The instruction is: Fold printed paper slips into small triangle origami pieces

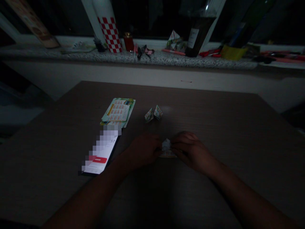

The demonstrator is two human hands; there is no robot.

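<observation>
In the dim head view, a small partly folded piece of printed paper [167, 145] lies on the table in front of me. At its left side is my left hand [146, 148], fingers closed on the paper's edge. My right hand [190, 148] grips the opposite side, fingers bent and pressed together. Between the hands the paper shows a pale pointed part above a printed lower strip. Just beyond stand two small folded paper shapes, a left one [149, 115] and a right one [158, 113], side by side. Darkness hides the exact fingertip contact.
A stack of printed sheets [118, 111] lies left of the folded shapes. Nearer me, a lit phone [105, 152] rests beside my left forearm. Behind the wooden table [214, 117], a stone windowsill [90, 58] holds a checkered bottle [111, 33], a dark bottle [196, 38] and clutter.
</observation>
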